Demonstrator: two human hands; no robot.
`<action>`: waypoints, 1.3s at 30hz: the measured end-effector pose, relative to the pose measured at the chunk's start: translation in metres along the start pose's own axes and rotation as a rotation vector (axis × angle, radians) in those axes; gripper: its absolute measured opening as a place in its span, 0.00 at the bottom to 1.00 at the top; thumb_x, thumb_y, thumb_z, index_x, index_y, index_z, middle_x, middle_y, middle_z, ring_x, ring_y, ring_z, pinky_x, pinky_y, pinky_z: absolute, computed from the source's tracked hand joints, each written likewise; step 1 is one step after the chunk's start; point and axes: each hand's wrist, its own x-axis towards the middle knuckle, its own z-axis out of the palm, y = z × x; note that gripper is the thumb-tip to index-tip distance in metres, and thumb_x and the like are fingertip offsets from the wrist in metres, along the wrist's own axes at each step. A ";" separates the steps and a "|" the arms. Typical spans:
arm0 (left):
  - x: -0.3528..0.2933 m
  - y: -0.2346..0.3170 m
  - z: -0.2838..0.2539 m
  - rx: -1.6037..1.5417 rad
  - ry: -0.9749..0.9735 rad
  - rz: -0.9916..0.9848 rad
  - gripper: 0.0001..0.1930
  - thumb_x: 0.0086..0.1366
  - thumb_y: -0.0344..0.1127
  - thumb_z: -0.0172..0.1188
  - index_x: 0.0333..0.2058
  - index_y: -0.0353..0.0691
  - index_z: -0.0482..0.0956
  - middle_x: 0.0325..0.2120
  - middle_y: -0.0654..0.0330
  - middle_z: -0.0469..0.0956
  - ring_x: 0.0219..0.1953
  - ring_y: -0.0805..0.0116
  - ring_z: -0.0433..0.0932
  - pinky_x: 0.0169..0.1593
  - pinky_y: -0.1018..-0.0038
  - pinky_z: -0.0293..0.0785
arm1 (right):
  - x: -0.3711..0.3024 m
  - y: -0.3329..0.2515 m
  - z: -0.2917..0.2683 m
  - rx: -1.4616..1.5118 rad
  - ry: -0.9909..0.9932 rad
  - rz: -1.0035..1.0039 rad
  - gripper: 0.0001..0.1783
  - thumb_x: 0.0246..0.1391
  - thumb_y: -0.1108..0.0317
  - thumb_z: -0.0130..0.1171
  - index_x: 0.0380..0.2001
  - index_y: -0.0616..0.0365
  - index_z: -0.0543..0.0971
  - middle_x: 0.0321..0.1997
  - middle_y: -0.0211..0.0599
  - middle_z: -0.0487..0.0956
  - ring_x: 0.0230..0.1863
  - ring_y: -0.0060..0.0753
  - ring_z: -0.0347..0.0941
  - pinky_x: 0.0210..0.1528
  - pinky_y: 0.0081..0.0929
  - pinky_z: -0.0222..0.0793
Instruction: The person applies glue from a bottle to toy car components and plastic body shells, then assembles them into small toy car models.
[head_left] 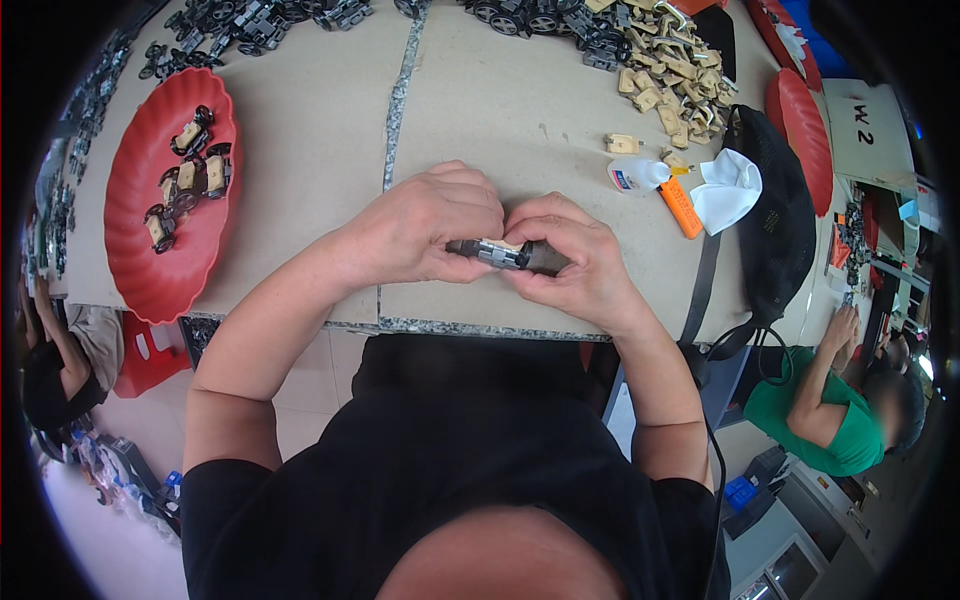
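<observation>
Between my two hands, just above the table near its front edge, is a small toy car chassis (500, 254), grey and black with a bit of tan on top. My left hand (437, 222) grips its left end with the fingers curled over it. On the other end, my right hand (572, 256) pinches it with thumb and forefinger. Fingers cover much of the piece, so its wheels are only partly visible. Several similar chassis with tan parts (187, 176) lie in a red scalloped tray (133, 262) at the left.
Piles of dark wheeled chassis (262, 22) and tan parts (672, 82) line the far side. At the right are a small glue bottle (637, 175), an orange tool (681, 207), a white cloth (728, 190) and a black bag (775, 225). Other people sit at both sides.
</observation>
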 end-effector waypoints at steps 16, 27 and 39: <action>0.001 0.005 0.001 0.003 0.063 -0.110 0.12 0.40 0.28 0.66 0.25 0.38 0.73 0.22 0.61 0.71 0.28 0.63 0.71 0.36 0.72 0.67 | 0.005 -0.003 -0.005 0.098 -0.023 0.117 0.15 0.32 0.77 0.62 0.29 0.60 0.73 0.35 0.34 0.72 0.36 0.29 0.69 0.37 0.22 0.67; -0.002 0.002 0.003 -0.045 0.056 -0.080 0.11 0.41 0.28 0.65 0.25 0.37 0.75 0.22 0.61 0.72 0.30 0.64 0.72 0.38 0.71 0.67 | 0.004 -0.004 -0.005 0.105 -0.024 0.085 0.14 0.32 0.77 0.62 0.28 0.61 0.73 0.34 0.34 0.72 0.37 0.30 0.69 0.40 0.23 0.66; -0.001 0.001 0.003 -0.021 0.045 -0.031 0.09 0.41 0.29 0.65 0.23 0.37 0.75 0.22 0.62 0.74 0.30 0.64 0.72 0.40 0.70 0.66 | 0.004 -0.003 -0.005 0.112 -0.037 0.102 0.14 0.32 0.77 0.62 0.27 0.61 0.73 0.34 0.34 0.73 0.38 0.31 0.70 0.42 0.24 0.65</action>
